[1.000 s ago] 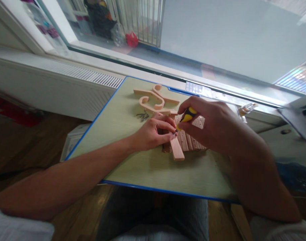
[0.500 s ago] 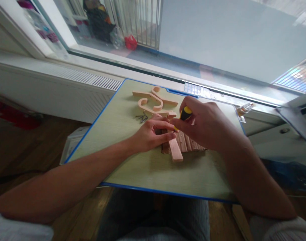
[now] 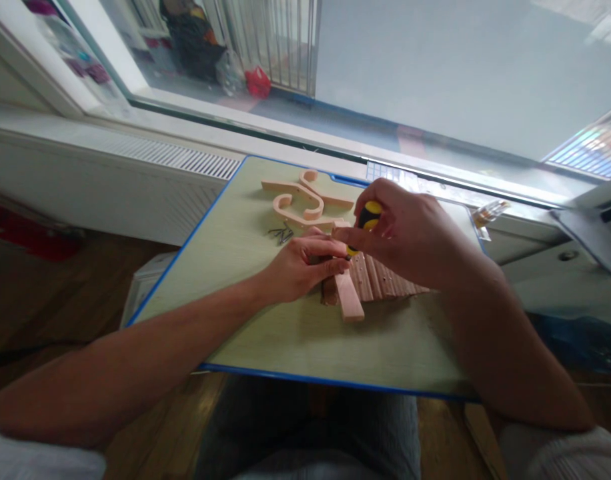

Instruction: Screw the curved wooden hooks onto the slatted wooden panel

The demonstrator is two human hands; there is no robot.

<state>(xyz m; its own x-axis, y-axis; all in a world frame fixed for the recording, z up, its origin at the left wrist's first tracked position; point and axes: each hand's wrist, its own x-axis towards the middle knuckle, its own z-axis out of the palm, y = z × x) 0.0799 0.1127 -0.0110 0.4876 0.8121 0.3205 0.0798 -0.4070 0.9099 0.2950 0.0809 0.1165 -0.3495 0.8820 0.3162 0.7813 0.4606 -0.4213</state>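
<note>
My right hand (image 3: 410, 233) is closed around a yellow-and-black screwdriver (image 3: 366, 219), whose tip points down at a pale wooden bar (image 3: 349, 300). That bar lies across a row of wooden slats with holes (image 3: 385, 280) on the small lap table (image 3: 265, 320). My left hand (image 3: 300, 267) rests beside the bar, its fingertips pressed together at the screwdriver's tip; whatever they pinch is too small to see.
Curved wooden pieces (image 3: 300, 200) lie at the table's far side, with a few dark screws (image 3: 283, 234) near them. A clear plastic bag (image 3: 488, 215) sits at the right edge. A radiator (image 3: 150, 160) and a window sill run behind the table.
My right hand has risen and shifted slightly left with the screwdriver, uncovering more of the slats. My left hand stays by the bar.
</note>
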